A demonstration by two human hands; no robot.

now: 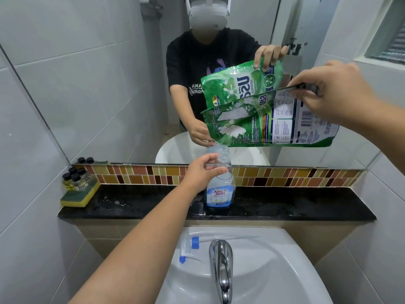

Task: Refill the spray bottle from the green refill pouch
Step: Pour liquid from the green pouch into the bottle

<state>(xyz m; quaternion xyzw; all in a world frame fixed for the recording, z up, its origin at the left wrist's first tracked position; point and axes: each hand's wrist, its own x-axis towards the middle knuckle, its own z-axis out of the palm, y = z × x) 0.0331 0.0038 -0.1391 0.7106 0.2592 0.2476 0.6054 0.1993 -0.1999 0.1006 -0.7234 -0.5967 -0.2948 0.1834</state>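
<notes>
A clear spray bottle (221, 185) with a blue label stands uncapped on the black stone ledge (135, 207). My left hand (203, 170) grips its neck and shoulder. My right hand (328, 93) pinches the upper corner of the green refill pouch (267, 121), which is tilted so its lower left corner hangs just above the bottle's mouth. A thin clear stream runs from that corner into the opening. The bottle holds blue-tinted liquid in its lower part. The bottle's white and blue trigger head (188, 249), with its long tube, lies on the sink rim.
A chrome tap (221, 266) stands on the white sink (274, 270) below the ledge. A yellow-green sponge (79, 196) with several small black-capped bottles (75, 178) sits at the ledge's left end. The mirror (109, 84) behind reflects me and the pouch.
</notes>
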